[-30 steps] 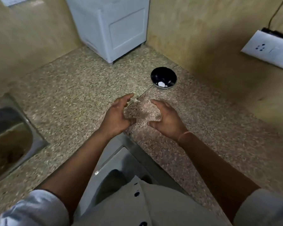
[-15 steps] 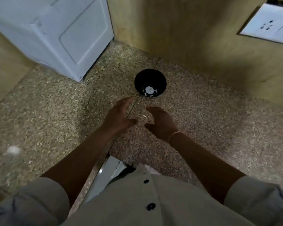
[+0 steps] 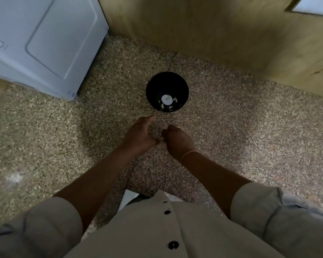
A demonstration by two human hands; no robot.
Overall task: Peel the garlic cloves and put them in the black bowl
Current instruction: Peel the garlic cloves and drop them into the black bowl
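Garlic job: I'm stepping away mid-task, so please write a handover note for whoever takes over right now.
Left hand: open, fingers out, low over the counter.
Right hand: fingers curled down, close beside the left; whether it holds anything is unclear.
Black bowl: upright, just beyond the hands, with pale garlic pieces inside.
Done: some garlic is in the bowl.
Left: no unpeeled cloves show in this view; check for more.

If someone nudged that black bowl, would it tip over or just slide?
Probably slide: the bowl looks small and holds only a few pale garlic pieces, so it is likely light. Its walls seem to narrow downward, so a push at the rim might tip it. The polished-looking counter would offer little grip.
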